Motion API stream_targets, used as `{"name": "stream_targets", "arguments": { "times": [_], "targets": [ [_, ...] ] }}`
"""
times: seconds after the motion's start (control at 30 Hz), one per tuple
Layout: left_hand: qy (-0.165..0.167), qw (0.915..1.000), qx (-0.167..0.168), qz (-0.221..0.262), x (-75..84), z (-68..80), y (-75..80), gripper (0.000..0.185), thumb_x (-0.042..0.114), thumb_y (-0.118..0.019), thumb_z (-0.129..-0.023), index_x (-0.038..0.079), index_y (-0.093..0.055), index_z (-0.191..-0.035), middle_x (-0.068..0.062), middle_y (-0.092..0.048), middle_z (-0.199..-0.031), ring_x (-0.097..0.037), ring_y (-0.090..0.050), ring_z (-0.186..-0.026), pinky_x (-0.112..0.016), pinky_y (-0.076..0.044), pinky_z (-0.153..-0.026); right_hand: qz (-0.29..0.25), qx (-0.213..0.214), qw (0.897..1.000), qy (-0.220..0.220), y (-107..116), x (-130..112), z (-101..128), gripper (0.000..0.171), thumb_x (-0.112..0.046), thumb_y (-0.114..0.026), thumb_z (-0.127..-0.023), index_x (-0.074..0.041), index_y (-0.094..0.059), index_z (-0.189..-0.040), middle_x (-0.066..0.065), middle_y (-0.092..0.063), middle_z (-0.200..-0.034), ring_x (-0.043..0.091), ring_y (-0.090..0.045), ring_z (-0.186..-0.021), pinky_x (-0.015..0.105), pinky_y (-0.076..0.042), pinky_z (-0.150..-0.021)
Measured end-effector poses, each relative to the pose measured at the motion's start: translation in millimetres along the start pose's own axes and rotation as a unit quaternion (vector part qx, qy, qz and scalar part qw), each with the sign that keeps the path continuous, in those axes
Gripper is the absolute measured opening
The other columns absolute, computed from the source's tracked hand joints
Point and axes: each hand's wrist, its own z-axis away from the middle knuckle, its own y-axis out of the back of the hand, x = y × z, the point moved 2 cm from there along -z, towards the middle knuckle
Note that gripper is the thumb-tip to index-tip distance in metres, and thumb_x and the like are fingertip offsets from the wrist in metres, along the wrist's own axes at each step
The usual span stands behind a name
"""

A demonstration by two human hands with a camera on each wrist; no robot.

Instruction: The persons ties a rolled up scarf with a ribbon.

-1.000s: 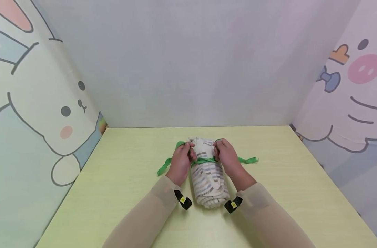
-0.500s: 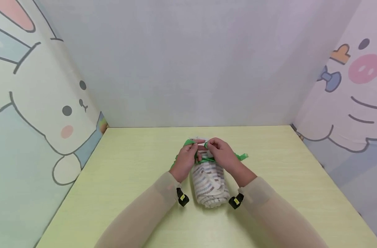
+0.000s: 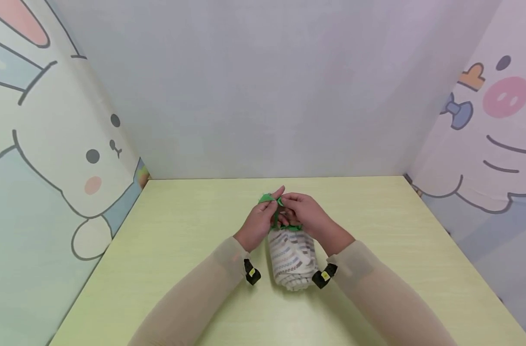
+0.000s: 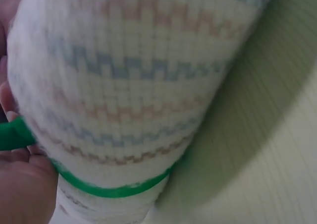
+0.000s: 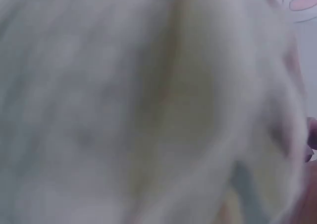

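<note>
- The left hand [image 3: 257,222] pinches a green ribbon [image 3: 266,197] between thumb and fingers.
- The right hand [image 3: 309,215] faces it, thumb and forefinger also pinching the ribbon; the fingertips of both hands nearly meet.
- They work above the roll's far part, probably to handle the loose ribbon clear of the fabric while the pass around the roll stops it opening.
- Beneath them the rolled cloth [image 3: 291,259] lies on its side on the worktop [image 3: 137,259], about midway between the left and right edges, its length running toward the far edge; this likely lets both arms reach it evenly.
- The cloth is whitish, with broken, stepped bands in blue-grey, brown and pinkish tones; its near end shows coiled layers, and the hands hide its far end.
- In the left wrist view the weave looks waffled and the ribbon crosses it as a narrow band; the right wrist view is too blurred for detail.
- Beige sleeves [image 3: 194,298] flank the roll, a black device [image 3: 252,272] at each cuff.
</note>
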Motion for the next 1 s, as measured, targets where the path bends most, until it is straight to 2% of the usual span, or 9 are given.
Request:
{"name": "stream_targets", "arguments": {
  "times": [0.1,0.17,0.37,0.47,0.57,0.63,0.7,0.83,1.0],
  "targets": [
    [-0.003,1.0,-0.005,0.006,-0.8,0.4,0.4,0.045,0.038,-0.036,-0.113,0.033,-0.043,-0.158,0.027,-0.03,-0.161,-0.015,-0.046,-0.13,-0.031,-0.045,-0.091,0.013,-0.01,1.0,-0.007,-2,0,0,0.03,-0.02,-0.05,-0.111,0.003,-0.063,-0.124,-0.001,-0.041,-0.061,0.012,-0.034,-0.05,0.025,-0.033,-0.053],
    [-0.001,0.9997,-0.006,0.024,-1.4,0.9,0.3,0.045,0.038,-0.036,-0.113,0.032,-0.043,-0.157,0.027,-0.03,-0.161,-0.018,-0.05,-0.126,-0.03,-0.047,-0.09,0.028,-0.004,1.0,-0.008,-3,-1,1,0.03,-0.02,-0.05,-0.111,0.003,-0.066,-0.122,-0.001,-0.041,-0.058,0.012,-0.035,-0.05,0.025,-0.035,-0.053],
    [-0.012,0.9958,0.0,0.09,-3.0,-0.5,-1.2,0.045,0.031,-0.039,-0.114,0.018,-0.047,-0.156,0.009,-0.043,-0.159,-0.017,-0.058,-0.111,-0.028,-0.046,-0.085,0.045,0.021,0.999,-0.01,-3,-3,3,0.028,-0.023,-0.055,-0.109,0.002,-0.068,-0.113,-0.002,-0.041,-0.056,0.011,-0.035,-0.047,0.025,-0.035,-0.051],
    [-0.015,0.9938,0.021,0.108,-2.6,-1.0,-2.1,0.043,0.029,-0.042,-0.113,0.004,-0.058,-0.145,0.005,-0.05,-0.155,-0.017,-0.062,-0.102,-0.028,-0.046,-0.081,0.053,0.044,0.998,-0.006,-1,-3,5,0.027,-0.024,-0.058,-0.107,0.001,-0.068,-0.108,-0.001,-0.042,-0.057,0.012,-0.034,-0.048,0.026,-0.035,-0.051],
    [-0.023,0.9937,0.052,0.097,-0.9,-0.7,-2.1,0.041,0.027,-0.045,-0.112,-0.007,-0.067,-0.122,0.006,-0.054,-0.151,-0.019,-0.064,-0.094,-0.027,-0.048,-0.078,0.056,0.051,0.997,0.001,1,-3,6,0.027,-0.026,-0.059,-0.107,0.0,-0.066,-0.107,0.001,-0.043,-0.059,0.014,-0.034,-0.049,0.027,-0.035,-0.052],
    [-0.03,0.9936,0.07,0.083,0.5,-0.5,-2.2,0.044,0.027,-0.047,-0.112,-0.012,-0.068,-0.104,0.003,-0.057,-0.149,-0.018,-0.064,-0.099,-0.027,-0.048,-0.077,0.049,0.047,0.998,0.007,2,-3,6,0.026,-0.025,-0.058,-0.107,0.0,-0.065,-0.108,0.001,-0.044,-0.061,0.014,-0.034,-0.05,0.028,-0.036,-0.053],
    [-0.034,0.9933,0.085,0.07,1.5,-1.1,-2.6,0.045,0.026,-0.049,-0.111,-0.013,-0.066,-0.098,-0.001,-0.059,-0.147,-0.017,-0.062,-0.104,-0.026,-0.049,-0.077,0.044,0.041,0.998,0.011,3,-3,6,0.028,-0.025,-0.057,-0.108,0.002,-0.064,-0.109,0.002,-0.046,-0.064,0.015,-0.035,-0.051,0.028,-0.036,-0.054],
    [-0.025,0.9906,0.122,0.056,2.1,-2.1,-3.0,0.042,0.023,-0.054,-0.11,-0.015,-0.062,-0.096,-0.004,-0.064,-0.139,-0.02,-0.059,-0.096,-0.024,-0.048,-0.076,0.047,0.037,0.998,0.02,5,-2,7,0.028,-0.023,-0.057,-0.108,0.004,-0.061,-0.113,0.003,-0.05,-0.07,0.015,-0.039,-0.056,0.03,-0.039,-0.056],
    [-0.018,0.9889,0.147,0.009,4.8,-2.2,-2.8,0.027,0.023,-0.059,-0.107,-0.001,-0.072,-0.109,-0.003,-0.07,-0.118,-0.026,-0.053,-0.08,-0.025,-0.047,-0.072,0.067,0.047,0.996,0.028,9,1,8,0.023,-0.021,-0.063,-0.105,-0.004,-0.059,-0.121,0.003,-0.051,-0.069,0.018,-0.044,-0.059,0.03,-0.042,-0.058]
  ]
}}
